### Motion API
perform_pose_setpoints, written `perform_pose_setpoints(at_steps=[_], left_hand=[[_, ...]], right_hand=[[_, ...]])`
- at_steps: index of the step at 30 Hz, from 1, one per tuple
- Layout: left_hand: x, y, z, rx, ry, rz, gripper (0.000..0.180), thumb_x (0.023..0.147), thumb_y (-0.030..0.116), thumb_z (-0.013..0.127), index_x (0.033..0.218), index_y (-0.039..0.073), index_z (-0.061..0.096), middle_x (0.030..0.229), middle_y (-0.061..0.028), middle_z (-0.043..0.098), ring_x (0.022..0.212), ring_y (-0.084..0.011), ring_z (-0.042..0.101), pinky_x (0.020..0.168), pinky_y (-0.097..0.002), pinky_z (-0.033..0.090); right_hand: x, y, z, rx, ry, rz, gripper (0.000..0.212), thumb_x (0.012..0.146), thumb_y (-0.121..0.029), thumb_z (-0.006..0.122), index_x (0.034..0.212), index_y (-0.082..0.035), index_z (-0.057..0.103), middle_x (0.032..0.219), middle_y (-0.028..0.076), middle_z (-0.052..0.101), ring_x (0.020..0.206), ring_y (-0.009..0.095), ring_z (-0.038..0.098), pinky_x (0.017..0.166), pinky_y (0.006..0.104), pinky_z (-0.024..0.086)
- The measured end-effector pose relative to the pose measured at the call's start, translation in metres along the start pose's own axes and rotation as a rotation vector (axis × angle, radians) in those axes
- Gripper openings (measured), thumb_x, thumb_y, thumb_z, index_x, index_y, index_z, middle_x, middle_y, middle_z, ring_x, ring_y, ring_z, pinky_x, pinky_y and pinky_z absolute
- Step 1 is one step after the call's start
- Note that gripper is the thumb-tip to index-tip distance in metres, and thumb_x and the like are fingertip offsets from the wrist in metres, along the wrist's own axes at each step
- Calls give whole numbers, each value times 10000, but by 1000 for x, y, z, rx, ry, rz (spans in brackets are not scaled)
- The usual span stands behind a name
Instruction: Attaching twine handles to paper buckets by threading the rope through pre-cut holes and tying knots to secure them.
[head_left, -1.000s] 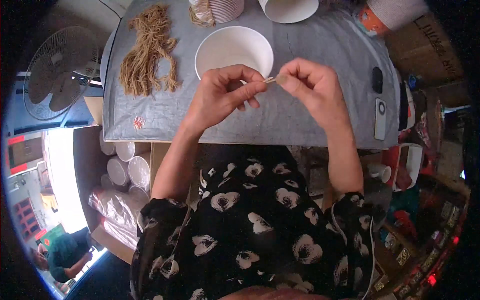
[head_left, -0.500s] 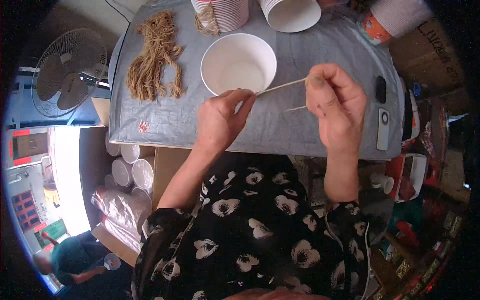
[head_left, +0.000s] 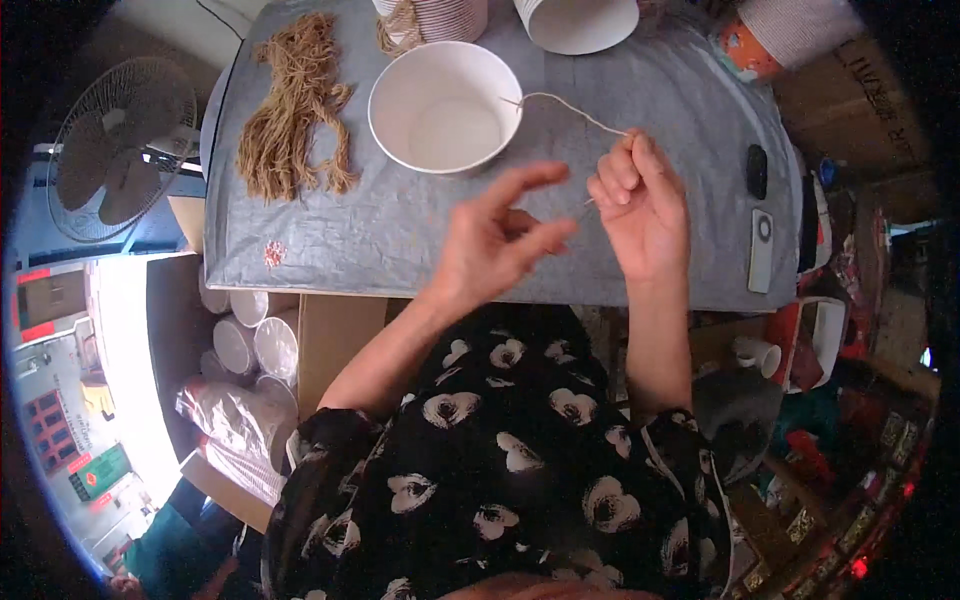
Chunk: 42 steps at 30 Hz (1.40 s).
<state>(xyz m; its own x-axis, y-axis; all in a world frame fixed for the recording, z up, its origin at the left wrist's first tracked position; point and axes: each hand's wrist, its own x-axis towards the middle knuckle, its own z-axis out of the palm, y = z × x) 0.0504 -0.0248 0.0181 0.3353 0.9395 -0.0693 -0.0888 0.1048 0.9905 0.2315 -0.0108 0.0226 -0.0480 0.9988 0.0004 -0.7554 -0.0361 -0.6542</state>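
A white paper bucket [head_left: 392,125] stands on the grey-covered table in front of me, its open mouth facing up. A thin pale cord [head_left: 583,112] passes at the bucket's right rim, with a short end showing inside. From there it curves slackly over to my right hand [head_left: 645,205], whose thumb and fingers are pinched on it. A bit of cord also shows below those fingers. My left hand [head_left: 490,245] hovers between the bucket and the table's near edge, thumb and fingers apart, holding nothing.
A bundle of brown twine [head_left: 290,120] lies left of the bucket. Stacked buckets [head_left: 440,18] and a tipped bucket [head_left: 580,25] stand behind. A black object [head_left: 757,172] and a white device [head_left: 761,250] lie at right. A fan [head_left: 122,150] and a person [head_left: 165,545] are at left.
My left hand has let go of the cord, opened and moved right and down. The cord has slackened near the rim. My right hand has shifted slightly left, still pinching it.
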Motion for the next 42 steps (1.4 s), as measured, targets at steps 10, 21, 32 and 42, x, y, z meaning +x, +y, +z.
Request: perform_pose_setpoints(at_steps=[10, 21, 32, 42], left_hand=[[-15, -39, -46, 43, -11, -136, 114, 938, 88, 693, 1005, 1, 723, 882, -36, 703, 717, -83, 632, 628, -231, 526], [-30, -28, -85, 451, 144, 56, 67, 881, 80, 727, 898, 18, 707, 773, -11, 687, 628, -68, 592, 582, -237, 489], [-34, -20, -94, 627, 150, 184, 60, 848, 70, 758, 899, 51, 731, 839, -55, 677, 697, -141, 650, 619, -289, 532], [-28, -19, -72, 669, -23, 351, 96, 791, 99, 772, 875, 64, 741, 806, -81, 650, 737, -256, 662, 633, -350, 531]], right_hand=[[0, 6, -29, 69, 34, 40, 140, 1021, -185, 555, 1021, -46, 567, 730, -28, 439, 633, 82, 399, 603, 251, 343], [4, 21, -67, 327, 90, 121, 137, 1035, -139, 514, 1060, -16, 568, 731, -15, 433, 645, 89, 383, 602, 261, 338], [3, 51, -37, -1504, 304, -518, 294, 936, -203, 679, 1192, -65, 642, 1123, 70, 677, 980, 192, 612, 832, 335, 471], [-39, 67, -3, -863, -173, 425, 298, 1039, -239, 517, 1180, 4, 616, 830, 14, 627, 710, 75, 562, 645, 238, 464]])
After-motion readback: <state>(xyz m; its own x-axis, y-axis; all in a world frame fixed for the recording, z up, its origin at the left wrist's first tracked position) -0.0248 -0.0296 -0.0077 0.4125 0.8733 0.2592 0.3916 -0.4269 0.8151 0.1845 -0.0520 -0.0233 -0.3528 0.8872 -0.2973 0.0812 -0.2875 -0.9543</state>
